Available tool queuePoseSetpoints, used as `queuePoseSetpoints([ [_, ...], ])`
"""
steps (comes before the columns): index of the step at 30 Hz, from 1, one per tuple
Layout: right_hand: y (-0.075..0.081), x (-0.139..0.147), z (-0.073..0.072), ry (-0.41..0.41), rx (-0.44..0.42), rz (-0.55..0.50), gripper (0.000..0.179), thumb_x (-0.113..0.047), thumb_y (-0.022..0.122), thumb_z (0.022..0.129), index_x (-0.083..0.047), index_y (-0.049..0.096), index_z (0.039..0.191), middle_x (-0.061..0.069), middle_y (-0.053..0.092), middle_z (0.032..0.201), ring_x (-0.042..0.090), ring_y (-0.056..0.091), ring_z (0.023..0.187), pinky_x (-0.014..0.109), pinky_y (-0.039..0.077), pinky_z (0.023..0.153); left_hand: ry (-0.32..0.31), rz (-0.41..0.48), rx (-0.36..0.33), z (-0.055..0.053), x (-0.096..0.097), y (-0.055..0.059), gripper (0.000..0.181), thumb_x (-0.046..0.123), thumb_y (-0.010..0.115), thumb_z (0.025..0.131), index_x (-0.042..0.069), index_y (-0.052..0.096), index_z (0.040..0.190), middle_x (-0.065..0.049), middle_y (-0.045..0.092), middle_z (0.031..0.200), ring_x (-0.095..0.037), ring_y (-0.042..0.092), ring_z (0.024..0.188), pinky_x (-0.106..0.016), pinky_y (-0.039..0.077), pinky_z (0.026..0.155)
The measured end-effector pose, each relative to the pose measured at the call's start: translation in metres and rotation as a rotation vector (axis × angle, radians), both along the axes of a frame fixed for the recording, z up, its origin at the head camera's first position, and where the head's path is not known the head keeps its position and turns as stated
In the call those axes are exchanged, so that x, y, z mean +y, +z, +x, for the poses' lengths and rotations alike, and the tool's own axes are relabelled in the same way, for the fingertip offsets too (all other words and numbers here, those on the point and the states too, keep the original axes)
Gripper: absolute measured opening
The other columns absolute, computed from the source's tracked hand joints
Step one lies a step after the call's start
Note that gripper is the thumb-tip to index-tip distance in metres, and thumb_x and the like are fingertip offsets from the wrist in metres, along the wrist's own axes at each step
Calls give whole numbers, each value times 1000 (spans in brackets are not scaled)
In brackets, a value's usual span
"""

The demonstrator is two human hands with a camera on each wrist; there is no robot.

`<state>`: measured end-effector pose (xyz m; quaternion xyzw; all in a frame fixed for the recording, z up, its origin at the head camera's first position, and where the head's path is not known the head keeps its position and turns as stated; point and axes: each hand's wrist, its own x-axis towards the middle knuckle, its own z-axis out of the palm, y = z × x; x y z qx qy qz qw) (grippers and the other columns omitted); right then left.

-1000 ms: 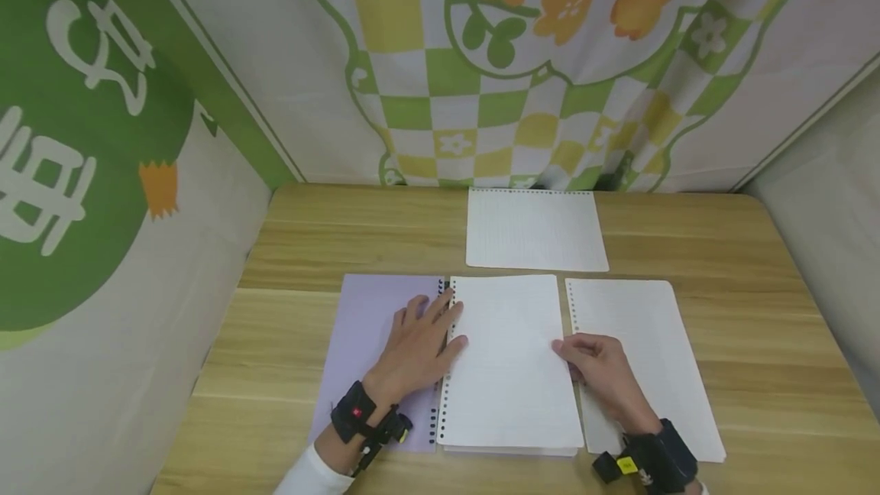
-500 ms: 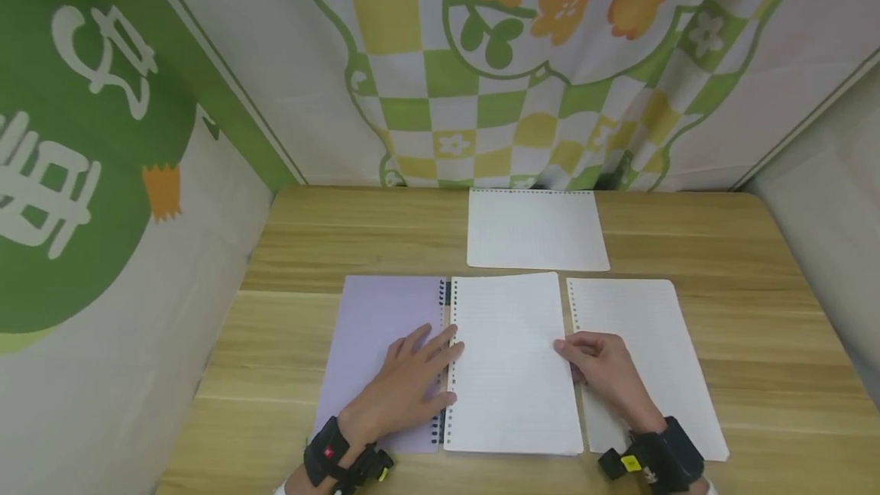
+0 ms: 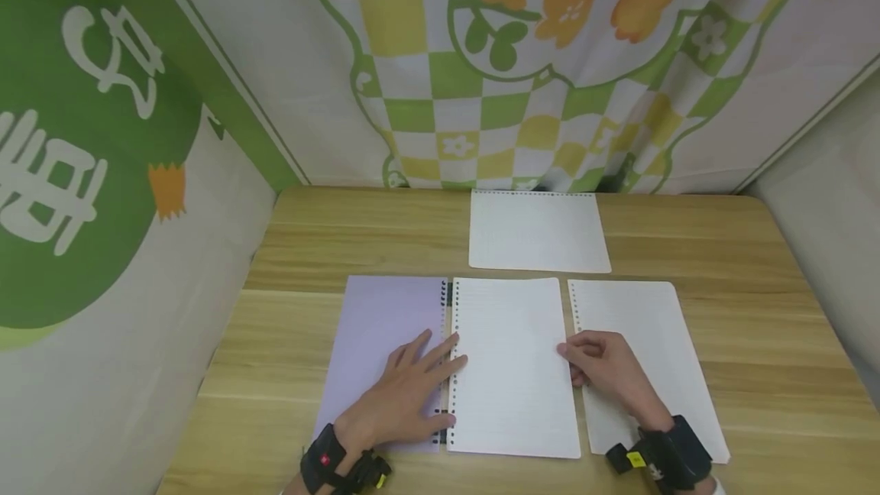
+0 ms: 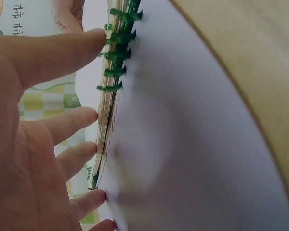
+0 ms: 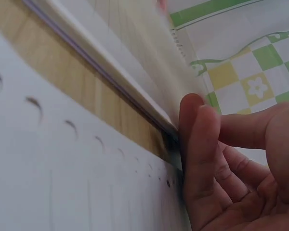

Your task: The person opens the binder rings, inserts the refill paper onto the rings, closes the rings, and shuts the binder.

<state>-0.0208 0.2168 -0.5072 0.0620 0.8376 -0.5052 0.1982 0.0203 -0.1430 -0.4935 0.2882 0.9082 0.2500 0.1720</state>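
Note:
A loose-leaf notebook lies open, its purple cover (image 3: 385, 312) on the left and a white lined sheet (image 3: 512, 357) on top of the stack at right. My left hand (image 3: 406, 399) spreads its fingers across the binding, fingertips at the sheet's punched edge. Green binder rings (image 4: 118, 55) show beside that thumb in the left wrist view. At the sheet's right edge, my right hand (image 3: 605, 369) pinches the paper between thumb and index finger; the right wrist view shows the pinching fingers (image 5: 202, 144) at the page edge.
Beneath my right hand lies another punched lined sheet (image 3: 639, 312), just right of the notebook. A further sheet (image 3: 536, 231) lies sideways at the back of the wooden table (image 3: 770, 342), against the patterned curtain (image 3: 509, 113).
My left hand has slid toward me along the binding. The top sheet has shifted slightly toward me, covering the stack's lower edge. My right hand keeps its pinch and has barely moved.

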Motion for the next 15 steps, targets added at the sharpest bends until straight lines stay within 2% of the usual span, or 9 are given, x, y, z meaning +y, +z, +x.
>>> queuePoseSetpoints([
  [4, 2, -1, 0, 27, 7, -28, 25, -22, 74, 102, 1, 76, 111, 6, 71, 74, 21, 68, 67, 27, 56, 61, -8, -2, -7, -1, -2, 1, 79, 42, 78, 95, 19, 46, 163, -8, 22, 179, -53, 15, 161, -75, 21, 122],
  [10, 5, 1, 0, 27, 25, 7, 24, -22, 75, 101, 0, 77, 109, 5, 72, 72, 20, 68, 66, 26, 52, 58, -19, -17, -15, -1, -2, 0, 80, 40, 80, 93, 20, 46, 163, -8, 21, 179, -53, 15, 161, -74, 21, 123],
  [15, 5, 4, 1, 29, 36, 5, 24, -24, 75, 101, -1, 78, 107, 5, 73, 74, 20, 70, 66, 27, 56, 60, -25, -41, 3, -2, -2, 1, 81, 41, 81, 92, 21, 46, 163, -8, 23, 178, -52, 16, 161, -73, 23, 123],
])
